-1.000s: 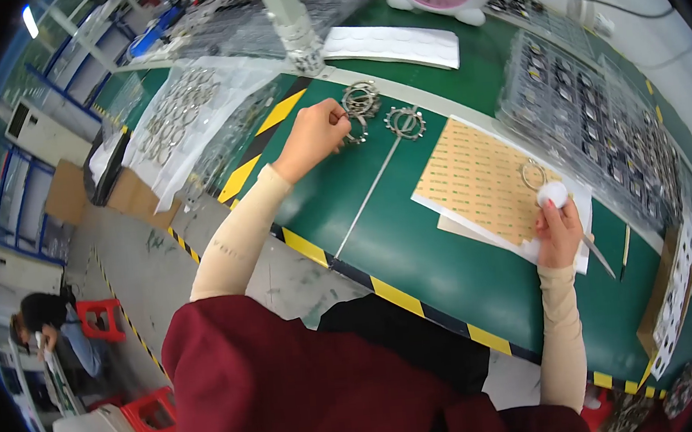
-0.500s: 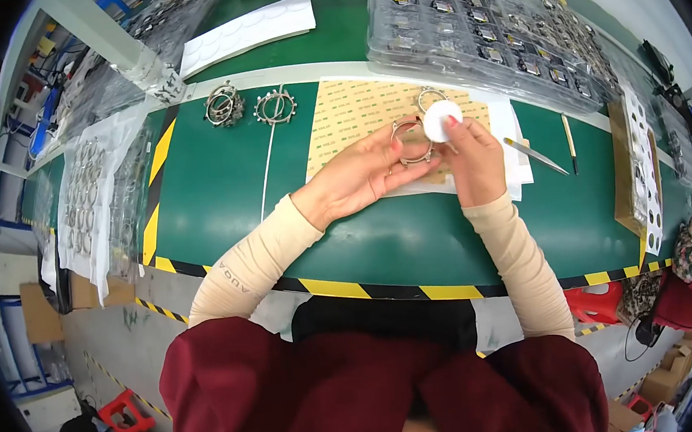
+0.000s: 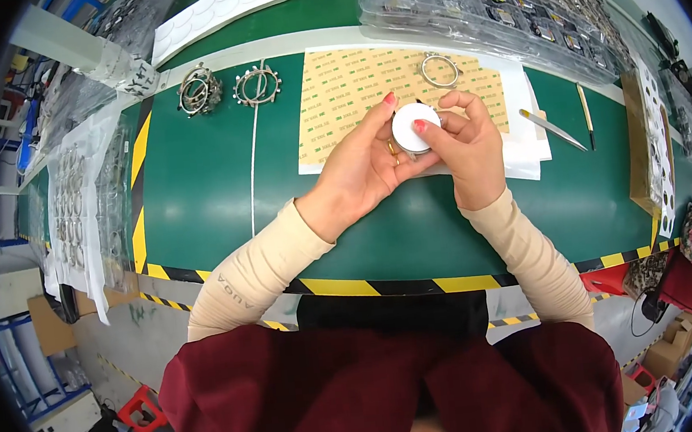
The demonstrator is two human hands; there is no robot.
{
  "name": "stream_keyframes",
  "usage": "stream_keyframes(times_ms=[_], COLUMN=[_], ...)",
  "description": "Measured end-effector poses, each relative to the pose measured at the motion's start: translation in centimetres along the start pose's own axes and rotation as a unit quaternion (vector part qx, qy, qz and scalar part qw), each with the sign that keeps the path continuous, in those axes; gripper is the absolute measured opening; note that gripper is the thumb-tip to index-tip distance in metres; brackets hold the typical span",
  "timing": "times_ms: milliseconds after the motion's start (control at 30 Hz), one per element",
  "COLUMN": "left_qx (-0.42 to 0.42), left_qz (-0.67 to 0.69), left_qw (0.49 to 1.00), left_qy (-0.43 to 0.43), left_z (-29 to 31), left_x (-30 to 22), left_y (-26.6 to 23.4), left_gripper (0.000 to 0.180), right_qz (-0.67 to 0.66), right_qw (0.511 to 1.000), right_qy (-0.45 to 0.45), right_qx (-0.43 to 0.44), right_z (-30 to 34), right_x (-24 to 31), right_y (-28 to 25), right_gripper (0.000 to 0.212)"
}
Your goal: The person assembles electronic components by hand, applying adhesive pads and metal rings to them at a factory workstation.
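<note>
Disc (image 3: 406, 123), upper centre of frame: left hand (image 3: 358, 170) cradles it from below, we judge for support; right hand (image 3: 471, 146) pinches edge, thumb on face, probably steadying. Rings (image 3: 200, 90) upper left, apparently within reach.

A flat, round white disc (image 3: 411, 138) faces up, its smooth surface partly covered by the right thumb (image 3: 428, 132). It lies over a silvery metal ring (image 3: 418, 155), largely hidden, whose edge shows just below. Both are held between the left hand (image 3: 358, 163) and right hand (image 3: 476, 151), above the table (image 3: 381, 238).
</note>
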State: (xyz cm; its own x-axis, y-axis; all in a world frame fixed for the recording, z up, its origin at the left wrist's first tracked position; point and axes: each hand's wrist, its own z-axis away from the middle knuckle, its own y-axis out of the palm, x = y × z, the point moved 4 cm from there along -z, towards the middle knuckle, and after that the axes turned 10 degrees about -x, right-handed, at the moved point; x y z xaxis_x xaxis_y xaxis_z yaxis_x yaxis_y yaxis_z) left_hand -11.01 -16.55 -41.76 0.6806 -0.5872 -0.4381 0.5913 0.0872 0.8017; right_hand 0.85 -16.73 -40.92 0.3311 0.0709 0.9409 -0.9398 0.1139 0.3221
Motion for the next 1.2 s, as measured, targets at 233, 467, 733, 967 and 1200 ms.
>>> stream_keyframes(times_ms=[233,467,733,967,1200], left_qx=[-0.018,-0.023,-0.038,-0.029,0.007], left_qz=[-0.009,-0.001,0.005,-0.014,-0.023], left_qw=[1.0,1.0,0.999,0.999,0.999], left_qy=[0.008,0.004,0.006,0.007,-0.021], left_z=[0.0,0.1,-0.3,-0.3,0.5], left_x=[0.0,0.2,0.1,-0.3,0.2], left_y=[-0.2,-0.2,-0.4,0.1,0.3], left_gripper=[0.034,0.033,0.033,0.032,0.033], right_qz=[0.039,0.021,0.056,0.014,0.16], right_qw=[0.998,0.999,0.998,1.0,0.982], right_qy=[-0.048,-0.025,-0.034,-0.018,-0.101], right_qx=[0.006,0.003,0.0,-0.02,0.018], right_z=[0.0,0.2,0.0,-0.2,-0.7], right_x=[0.0,-0.1,-0.1,0.7,-0.1], right_y=[0.2,0.1,0.2,0.9,0.4], right_gripper=[0.024,0.021,0.02,0.019,0.023])
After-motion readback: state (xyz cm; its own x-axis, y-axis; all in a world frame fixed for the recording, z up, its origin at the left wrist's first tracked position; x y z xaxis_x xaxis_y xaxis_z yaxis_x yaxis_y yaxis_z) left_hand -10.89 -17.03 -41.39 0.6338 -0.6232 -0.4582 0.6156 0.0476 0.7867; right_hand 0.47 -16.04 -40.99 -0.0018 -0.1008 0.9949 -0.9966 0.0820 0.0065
